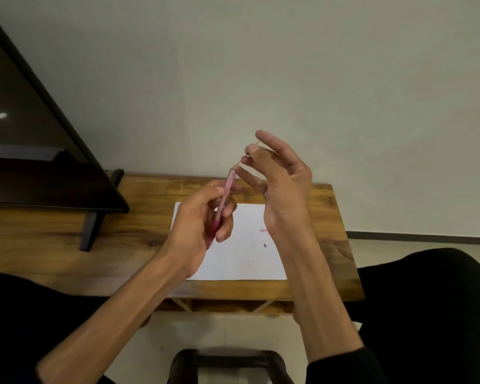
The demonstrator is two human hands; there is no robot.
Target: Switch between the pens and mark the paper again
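My left hand (200,225) grips a pink translucent pen barrel (225,195), held slanted with its open end pointing up and away. My right hand (277,176) is raised just above it and pinches a thin refill rod (247,155) between thumb and forefinger, the other fingers spread loosely. The rod's lower end meets the barrel's open top. Both hands hover over a white sheet of paper (247,253) lying on a wooden table (94,245). A small pink piece (263,230) and a small dark piece (265,245) lie on the paper.
A dark flat screen (34,151) on a black stand (92,228) fills the table's left side. A pale wall rises behind the table. Below the table's front edge are pale floor tiles and the top of a dark stool (227,361). My dark-clothed knees flank the table.
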